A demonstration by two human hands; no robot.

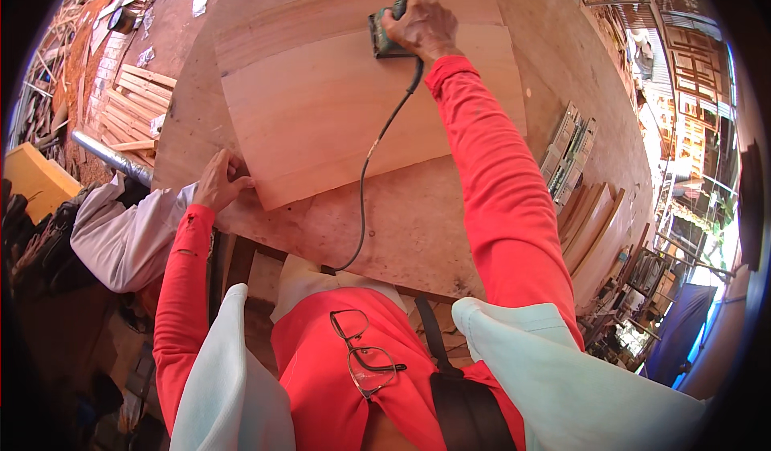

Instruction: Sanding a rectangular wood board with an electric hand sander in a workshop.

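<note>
A large wooden panel (337,122), made of joined boards, lies at an angle on a wooden worktable (385,246). My right hand (426,25) is closed over a green electric sander (387,35) near the panel's far edge. From the sander a black cord (374,150) runs back across the panel toward my body. My left hand (220,179) rests at the panel's near left corner, its thumb reaching to the panel's edge and apart from the fingers. Some of its fingertips are hard to make out.
Stacked wooden strips (132,110) lie beyond the table on the left, near a silvery tube (112,158). Pale cloth (128,234) hangs by my left forearm. On the right are narrow slotted pieces (566,155) and leaning boards (593,222). Eyeglasses (365,355) hang on my red shirt.
</note>
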